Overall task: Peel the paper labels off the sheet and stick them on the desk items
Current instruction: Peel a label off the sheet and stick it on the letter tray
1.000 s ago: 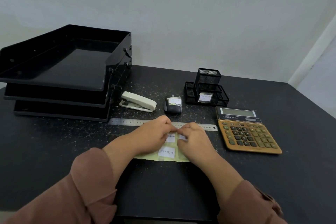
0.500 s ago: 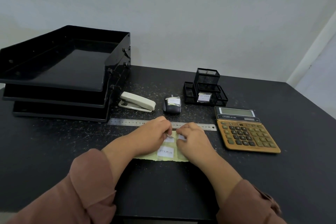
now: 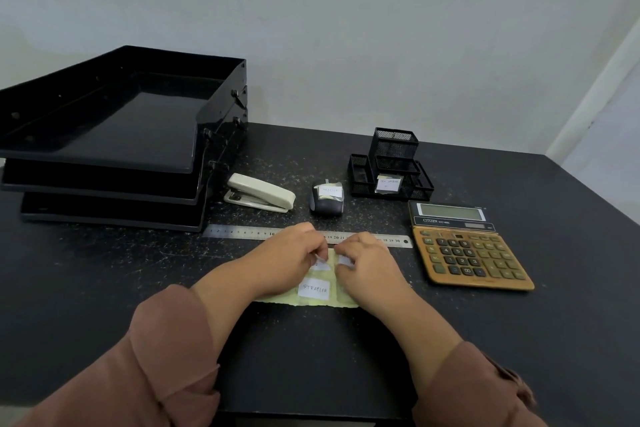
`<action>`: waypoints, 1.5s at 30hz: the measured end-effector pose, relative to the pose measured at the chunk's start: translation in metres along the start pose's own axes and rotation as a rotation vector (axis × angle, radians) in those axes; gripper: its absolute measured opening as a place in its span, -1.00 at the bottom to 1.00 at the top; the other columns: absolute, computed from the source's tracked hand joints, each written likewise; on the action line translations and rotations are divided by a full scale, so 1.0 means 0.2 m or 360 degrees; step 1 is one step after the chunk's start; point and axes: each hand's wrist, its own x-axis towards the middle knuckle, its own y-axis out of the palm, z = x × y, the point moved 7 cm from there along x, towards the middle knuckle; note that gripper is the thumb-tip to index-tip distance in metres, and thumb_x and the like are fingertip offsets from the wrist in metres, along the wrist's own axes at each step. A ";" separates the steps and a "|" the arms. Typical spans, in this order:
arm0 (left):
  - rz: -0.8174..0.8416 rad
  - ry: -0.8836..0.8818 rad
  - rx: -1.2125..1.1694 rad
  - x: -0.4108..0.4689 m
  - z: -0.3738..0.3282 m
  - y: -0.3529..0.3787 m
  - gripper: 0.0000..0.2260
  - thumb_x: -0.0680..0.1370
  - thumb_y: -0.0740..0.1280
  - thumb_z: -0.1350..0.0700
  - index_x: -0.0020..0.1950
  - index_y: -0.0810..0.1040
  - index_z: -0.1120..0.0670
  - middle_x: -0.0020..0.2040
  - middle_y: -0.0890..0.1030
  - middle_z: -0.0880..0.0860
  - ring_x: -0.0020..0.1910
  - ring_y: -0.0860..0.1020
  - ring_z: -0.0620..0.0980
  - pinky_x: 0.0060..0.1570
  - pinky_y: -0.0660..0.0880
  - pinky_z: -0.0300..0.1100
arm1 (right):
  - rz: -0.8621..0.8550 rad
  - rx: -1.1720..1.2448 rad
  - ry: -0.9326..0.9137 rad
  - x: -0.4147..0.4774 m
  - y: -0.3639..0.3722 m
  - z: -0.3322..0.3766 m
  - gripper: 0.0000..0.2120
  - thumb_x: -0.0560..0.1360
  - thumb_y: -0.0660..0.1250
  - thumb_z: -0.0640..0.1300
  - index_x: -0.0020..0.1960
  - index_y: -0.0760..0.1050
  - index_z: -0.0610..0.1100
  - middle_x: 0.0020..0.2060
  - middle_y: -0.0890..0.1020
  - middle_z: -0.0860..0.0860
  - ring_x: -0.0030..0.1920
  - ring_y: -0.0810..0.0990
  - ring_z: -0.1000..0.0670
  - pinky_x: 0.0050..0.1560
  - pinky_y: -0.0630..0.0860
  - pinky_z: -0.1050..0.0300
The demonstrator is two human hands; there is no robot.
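A pale yellow label sheet (image 3: 331, 302) lies flat on the black desk in front of me. One white label reading "STAPLER" (image 3: 314, 289) sits on it between my hands. My left hand (image 3: 291, 256) pinches the upper corner of another white label (image 3: 320, 265) on the sheet. My right hand (image 3: 369, 263) presses on the sheet's right part, fingertips on a third white label (image 3: 345, 262). Behind lie a steel ruler (image 3: 239, 231), a beige stapler (image 3: 259, 193), a mouse (image 3: 327, 199) wearing a label, a mesh organizer (image 3: 391, 163) wearing a label, and a calculator (image 3: 467, 246).
A stack of black paper trays (image 3: 114, 135) fills the back left of the desk. The white wall runs behind the desk. The desk's right side beyond the calculator is bare dark surface (image 3: 571, 253).
My left fingers have lifted the label's corner slightly off the sheet. Both hands stay in nearly the same place.
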 end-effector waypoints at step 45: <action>-0.0283 -0.0085 -0.0425 -0.02 0.05 -0.06 -0.65 0.50 0.32 0.01 0.19 0.33 -0.33 -0.17 0.57 -0.21 -0.42 0.44 -0.23 -0.32 0.36 -0.36 | -0.0371 0.0357 -0.0214 -0.03 -0.09 0.05 -0.87 0.46 0.23 -0.24 -0.14 0.46 -0.01 -0.19 0.56 0.15 -0.12 0.46 0.18 -0.20 0.31 0.43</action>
